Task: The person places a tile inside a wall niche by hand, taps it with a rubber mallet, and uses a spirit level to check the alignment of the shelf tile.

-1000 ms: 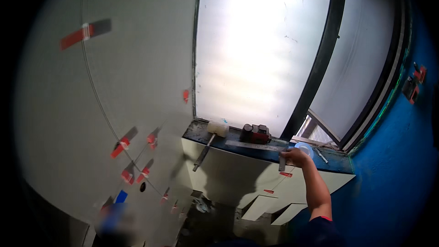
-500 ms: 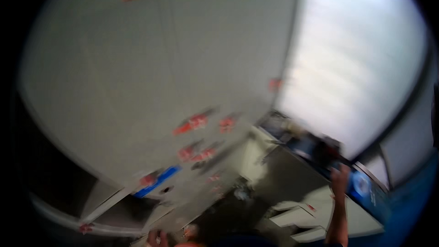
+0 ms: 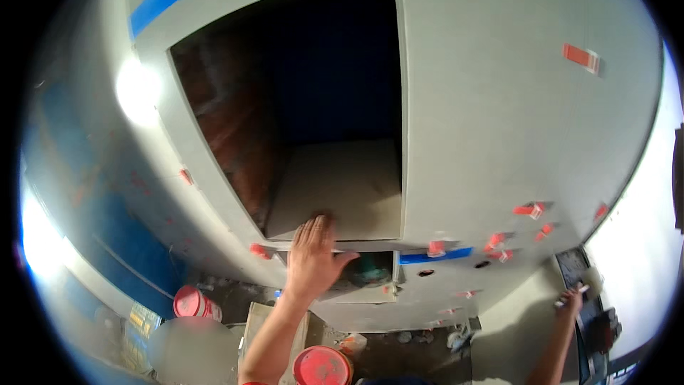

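My left hand point(image 3: 312, 260) reaches up to the front lower edge of a square wall niche point(image 3: 338, 189). Its fingers are stretched out and the thumb points to the right; it holds nothing. The fingertips lie at the pale sill, beside a small dark spot. On the far right, my right hand point(image 3: 568, 302) is over a narrow dark ledge. Its fingers are closed around a small thin white object point(image 3: 583, 289), whose kind I cannot make out. A yellowish block-like thing point(image 3: 591, 281) is just beyond that hand.
Pale wall tiles point(image 3: 491, 121) surround the niche, with several red clips point(image 3: 495, 241) along the joints and blue tape point(image 3: 436, 256). Below the niche is a smaller opening point(image 3: 367, 271). Red-lidded buckets point(image 3: 322, 367) stand on the debris-strewn floor. A dark object point(image 3: 605, 330) rests on the right ledge.
My view has swung left, bringing the niche into sight. My left hand has come up from the lower edge to the niche sill. My right hand stays at the ledge on the right.
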The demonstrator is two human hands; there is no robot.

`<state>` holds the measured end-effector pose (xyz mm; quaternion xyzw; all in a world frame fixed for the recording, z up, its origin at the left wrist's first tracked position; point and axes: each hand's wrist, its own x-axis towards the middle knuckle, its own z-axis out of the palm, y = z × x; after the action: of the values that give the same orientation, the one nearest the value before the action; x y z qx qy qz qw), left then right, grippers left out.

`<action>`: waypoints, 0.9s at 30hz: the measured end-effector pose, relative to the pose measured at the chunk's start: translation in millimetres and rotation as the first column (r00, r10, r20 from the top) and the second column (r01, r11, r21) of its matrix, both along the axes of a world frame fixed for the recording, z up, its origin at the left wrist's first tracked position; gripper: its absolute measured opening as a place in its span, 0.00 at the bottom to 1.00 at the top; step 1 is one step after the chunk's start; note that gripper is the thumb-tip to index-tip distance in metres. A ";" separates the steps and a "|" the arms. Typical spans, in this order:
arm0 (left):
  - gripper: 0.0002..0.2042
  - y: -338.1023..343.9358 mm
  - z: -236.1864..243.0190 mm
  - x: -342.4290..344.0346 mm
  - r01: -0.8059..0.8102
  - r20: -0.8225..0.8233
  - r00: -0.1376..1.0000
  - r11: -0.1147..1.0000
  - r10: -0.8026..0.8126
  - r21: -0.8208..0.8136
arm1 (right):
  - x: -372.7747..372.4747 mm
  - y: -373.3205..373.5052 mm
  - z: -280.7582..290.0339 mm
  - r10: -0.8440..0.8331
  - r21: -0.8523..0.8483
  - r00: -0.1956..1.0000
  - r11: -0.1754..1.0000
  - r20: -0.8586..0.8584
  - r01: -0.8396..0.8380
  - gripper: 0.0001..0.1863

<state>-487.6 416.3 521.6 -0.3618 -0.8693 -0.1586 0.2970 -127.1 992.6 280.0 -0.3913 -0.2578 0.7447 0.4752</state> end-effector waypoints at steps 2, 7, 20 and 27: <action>0.34 8.8 -7.3 -3.8 0.019 -0.074 0.997 1.000 -0.019 0.001 | 39.9 -1.6 -1.9 0.134 0.289 0.954 0.956 -0.267 -0.053 0.19; 0.34 -12.3 -9.2 -12.0 0.024 -0.130 0.991 0.999 -0.020 0.031 | 27.8 -250.1 153.8 0.058 0.192 0.933 0.972 0.355 -0.134 0.17; 0.32 -11.7 -24.6 -18.8 0.002 -0.101 0.995 0.996 0.006 0.086 | -211.3 -432.5 336.1 0.462 0.556 0.433 -0.171 0.774 -0.813 0.27; 0.36 -9.3 -24.5 -18.9 0.035 -0.098 0.995 0.987 -0.020 0.155 | -330.8 -438.3 337.8 -0.082 0.422 0.456 -0.266 0.886 -0.867 0.26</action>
<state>-506.5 407.0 497.1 -0.3566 -0.8337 -0.2129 0.3638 -458.0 554.3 617.8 -0.0207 -0.9607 0.2461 0.1270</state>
